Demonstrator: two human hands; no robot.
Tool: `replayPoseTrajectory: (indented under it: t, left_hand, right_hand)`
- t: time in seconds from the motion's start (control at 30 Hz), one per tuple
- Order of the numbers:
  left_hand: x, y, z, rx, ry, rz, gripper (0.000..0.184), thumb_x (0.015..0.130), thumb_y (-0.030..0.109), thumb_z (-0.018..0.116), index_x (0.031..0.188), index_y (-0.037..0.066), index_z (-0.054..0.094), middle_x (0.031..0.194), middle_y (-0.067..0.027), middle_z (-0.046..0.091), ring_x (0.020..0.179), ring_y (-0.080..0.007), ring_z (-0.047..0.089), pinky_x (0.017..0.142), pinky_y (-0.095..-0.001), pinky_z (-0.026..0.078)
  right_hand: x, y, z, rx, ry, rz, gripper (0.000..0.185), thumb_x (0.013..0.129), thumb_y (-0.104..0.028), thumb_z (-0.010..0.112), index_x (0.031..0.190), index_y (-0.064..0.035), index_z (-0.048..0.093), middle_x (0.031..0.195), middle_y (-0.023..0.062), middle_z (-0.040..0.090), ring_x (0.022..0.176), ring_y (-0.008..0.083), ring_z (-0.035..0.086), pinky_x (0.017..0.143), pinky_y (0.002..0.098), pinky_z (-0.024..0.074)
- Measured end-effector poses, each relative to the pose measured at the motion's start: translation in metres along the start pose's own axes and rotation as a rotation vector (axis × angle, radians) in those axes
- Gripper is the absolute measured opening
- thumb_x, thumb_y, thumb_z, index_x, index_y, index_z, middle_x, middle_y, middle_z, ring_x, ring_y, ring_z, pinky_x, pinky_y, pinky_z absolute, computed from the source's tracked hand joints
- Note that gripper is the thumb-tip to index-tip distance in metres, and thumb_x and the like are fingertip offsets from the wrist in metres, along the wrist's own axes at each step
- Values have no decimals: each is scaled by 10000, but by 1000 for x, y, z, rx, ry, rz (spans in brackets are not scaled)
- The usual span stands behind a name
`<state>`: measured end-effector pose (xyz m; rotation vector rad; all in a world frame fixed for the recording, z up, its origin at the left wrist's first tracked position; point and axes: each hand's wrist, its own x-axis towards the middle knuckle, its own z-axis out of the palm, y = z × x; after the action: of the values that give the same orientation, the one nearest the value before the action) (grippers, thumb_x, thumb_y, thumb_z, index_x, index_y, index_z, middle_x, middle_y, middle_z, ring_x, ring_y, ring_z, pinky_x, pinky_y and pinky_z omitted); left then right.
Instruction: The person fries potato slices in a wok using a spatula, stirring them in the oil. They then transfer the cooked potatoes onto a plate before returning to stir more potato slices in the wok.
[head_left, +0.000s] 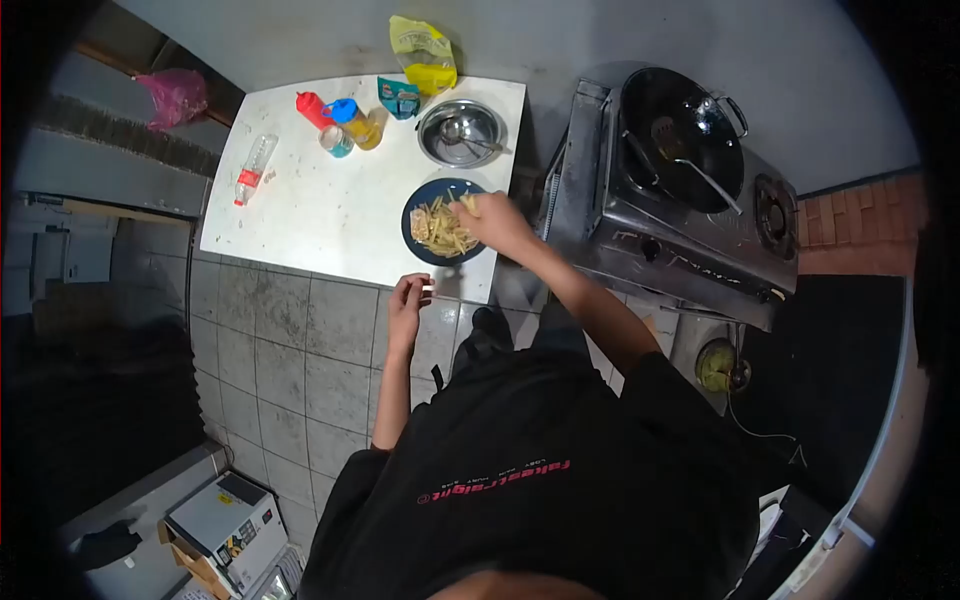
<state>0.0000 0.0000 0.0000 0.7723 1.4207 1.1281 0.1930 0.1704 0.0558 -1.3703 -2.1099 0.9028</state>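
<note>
A dark blue plate (408,222) near the white table's right front corner holds a heap of pale, fry-like strips (437,228) with a pinkish piece at its left side. Over the right part of the heap is my right hand (488,220), its fingers pinched around some of the strips. My left hand (406,300) hangs just off the table's front edge, below the plate, fingers curled around a small white object (428,288) too small to identify. Behind the plate sits a steel bowl (425,140) with a ladle (470,140) in it.
On the white table (300,220) stand a red bottle (312,108), a blue-capped bottle (362,130), a jar (336,142), a teal pouch (400,98) and a yellow bag (425,55). A clear bottle (257,165) lies left. Rightward, a stove (640,232) carries a black wok (690,110).
</note>
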Motion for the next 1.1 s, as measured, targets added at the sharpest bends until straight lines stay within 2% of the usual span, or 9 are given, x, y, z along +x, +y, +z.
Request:
replayPoseTrajectory:
  t: [0.1,0.2,0.27,0.3,0.33,0.47,0.53,0.8,1.1]
  left_hand:
    - [10,13,-2,42,22,-19,260,1050,278,511,1142,65,627,1080,-57,671,912,-161,661,836,-291,506]
    - [5,8,21,25,38,-41,259,1048,283,514,1133,65,627,1072,-46,673,913,-155,658,823,-283,505]
    - [8,10,37,11,27,-35,257,1048,283,516,1132,68,629,1070,-44,673,913,-154,658,818,-283,505]
    - [12,12,47,-7,21,-25,255,1047,283,518,1131,70,630,1067,-41,674,913,-153,659,814,-282,506]
    - [14,14,59,-13,9,-31,247,1047,279,518,1127,76,634,1063,-35,673,908,-150,662,807,-280,505]
    - [19,17,111,-53,-49,-23,237,1048,271,516,1103,76,638,1057,-38,677,906,-149,669,805,-274,506]
    - [14,24,135,-47,-70,-31,243,1049,269,514,1118,68,633,1059,-44,678,912,-152,671,805,-275,507]
    - [-3,13,172,7,-87,-84,252,1046,296,523,1113,85,642,1053,-19,666,903,-136,662,795,-268,494]
    - [5,14,179,-7,-97,-34,250,1048,293,517,1105,82,639,1048,-25,661,905,-140,654,798,-270,494]
  right_hand:
    - [2,-3,-69,156,-89,137,441,963,-406,643,834,15,671,659,167,645,575,227,580,597,385,471]
    - [-30,21,-153,195,-16,119,510,987,-426,619,727,8,552,590,41,500,583,116,436,570,346,418]
    - [-42,37,-211,98,80,180,531,945,-447,648,737,42,625,591,161,597,553,218,601,564,405,461]
    - [-44,58,-234,-48,160,69,527,935,-439,652,753,55,629,625,199,621,619,347,668,594,432,484]
    - [-46,71,-258,-71,141,203,516,930,-429,653,772,62,637,679,235,642,726,426,679,654,463,502]
    - [-45,165,-313,-221,81,290,430,902,-382,680,895,48,660,795,222,690,818,391,697,745,458,520]
    - [-41,201,-321,-248,-52,398,326,904,-305,698,943,16,657,766,152,693,729,271,693,698,396,520]
    - [-34,254,-312,-361,-173,261,343,801,-81,671,1142,-52,660,961,186,714,896,328,700,785,413,527]
    - [-43,241,-330,-241,-142,208,427,815,-11,648,1238,-63,623,933,175,703,864,309,687,773,389,528]
